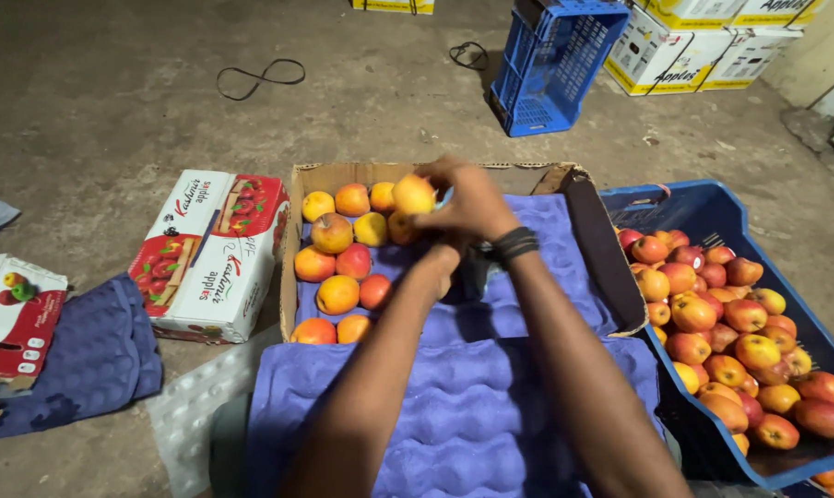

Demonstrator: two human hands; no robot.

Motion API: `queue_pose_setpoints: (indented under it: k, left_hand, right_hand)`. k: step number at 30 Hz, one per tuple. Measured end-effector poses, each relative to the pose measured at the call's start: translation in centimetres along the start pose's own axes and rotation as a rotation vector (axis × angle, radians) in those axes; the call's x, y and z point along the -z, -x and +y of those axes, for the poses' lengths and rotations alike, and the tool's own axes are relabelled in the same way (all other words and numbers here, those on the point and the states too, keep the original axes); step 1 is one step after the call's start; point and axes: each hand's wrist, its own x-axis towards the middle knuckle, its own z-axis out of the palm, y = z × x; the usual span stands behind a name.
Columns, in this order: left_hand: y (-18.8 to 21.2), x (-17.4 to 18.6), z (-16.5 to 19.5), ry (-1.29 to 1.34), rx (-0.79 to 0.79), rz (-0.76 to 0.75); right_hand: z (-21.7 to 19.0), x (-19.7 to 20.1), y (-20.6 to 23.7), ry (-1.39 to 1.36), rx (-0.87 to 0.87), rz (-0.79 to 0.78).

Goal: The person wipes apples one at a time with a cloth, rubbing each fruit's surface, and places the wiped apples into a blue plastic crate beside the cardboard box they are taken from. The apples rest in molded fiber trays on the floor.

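Observation:
A cardboard box (343, 171) lined with a purple moulded tray (546, 231) holds several yellow-red apples (338, 263) in rows on its left side. My right hand (467, 198), with a black band at the wrist, holds a yellow apple (413, 194) above the back row. Crossing under it, my left hand (443, 255) reaches toward another apple (400, 227); its fingers are hidden. A second purple tray (454, 415) lies below my arms.
A blue crate (712, 207) full of apples stands at the right. A printed apple carton (209, 254) lies at the left beside a folded purple tray (94, 364). An upended blue crate (550, 60) and stacked white cartons (684, 46) stand at the back.

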Motion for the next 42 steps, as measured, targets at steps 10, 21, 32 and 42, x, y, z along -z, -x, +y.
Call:
queue_pose_setpoints:
  k: [10, 21, 32, 42]
  left_hand:
    - [0.1, -1.5, 1.5, 0.152, -0.115, -0.032]
    - [1.4, -0.6, 2.5, 0.078, -0.019, 0.111]
    - [1.1, -0.6, 1.9, 0.237, -0.183, 0.080]
    - [1.4, -0.6, 2.5, 0.330, -0.202, 0.057]
  right_hand:
    - [3.4, 3.6, 7.4, -0.317, -0.227, 0.182]
    - [-0.7, 0.5, 7.5, -0.523, -0.195, 0.033]
    - [-0.2, 0.2, 7.4, -0.072, -0.078, 0.183]
    - [-0.6, -0.4, 7.8, 0.187, -0.019, 0.271]
